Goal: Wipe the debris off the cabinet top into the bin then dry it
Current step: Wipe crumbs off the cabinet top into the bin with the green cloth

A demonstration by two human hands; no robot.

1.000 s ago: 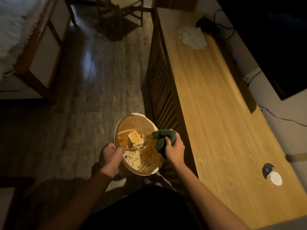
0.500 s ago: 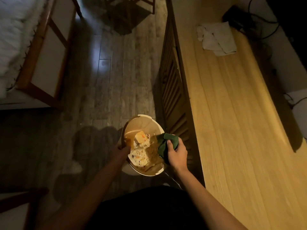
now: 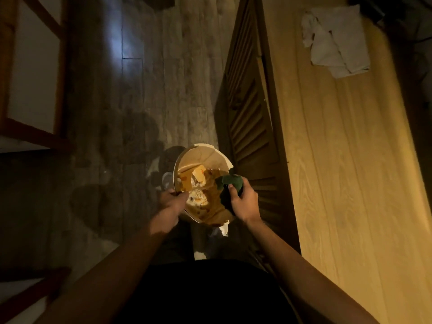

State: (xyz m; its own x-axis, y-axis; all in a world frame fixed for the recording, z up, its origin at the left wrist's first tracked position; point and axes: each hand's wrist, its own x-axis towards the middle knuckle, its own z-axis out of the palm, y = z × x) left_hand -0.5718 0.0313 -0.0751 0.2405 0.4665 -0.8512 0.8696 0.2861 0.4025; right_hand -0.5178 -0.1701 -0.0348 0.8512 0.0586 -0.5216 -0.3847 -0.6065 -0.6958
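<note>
A: Where's the bin (image 3: 205,157) right now?
B: Low in the middle of the scene, over the dark wooden floor (image 3: 145,90), just left of the cabinet's slatted front (image 3: 247,118). The left hand (image 3: 171,204) grips its near-left rim, fingers curled over the edge.

A: And the right hand (image 3: 243,202)?
B: It's clenched around a dark green cloth (image 3: 230,183), bunched up and held at the bin's right rim, partly over the opening.

A: What's inside the bin?
B: Debris (image 3: 198,197): a pale heap that looks like rice with orange flecks, a yellowish square piece (image 3: 198,174) beside it, and brownish smears on the liner. The light is dim, so I can't tell more than that.

A: And the tabletop (image 3: 350,171)?
B: Light wood, running from near right to far right. The grain shows bare along the lit stretch. At the far end lies a crumpled white cloth (image 3: 336,43), well apart from both hands.

A: Anything else around?
B: A wooden frame (image 3: 35,134) stands at the far left, and the person's dark clothing (image 3: 205,293) fills the near edge between the forearms.
</note>
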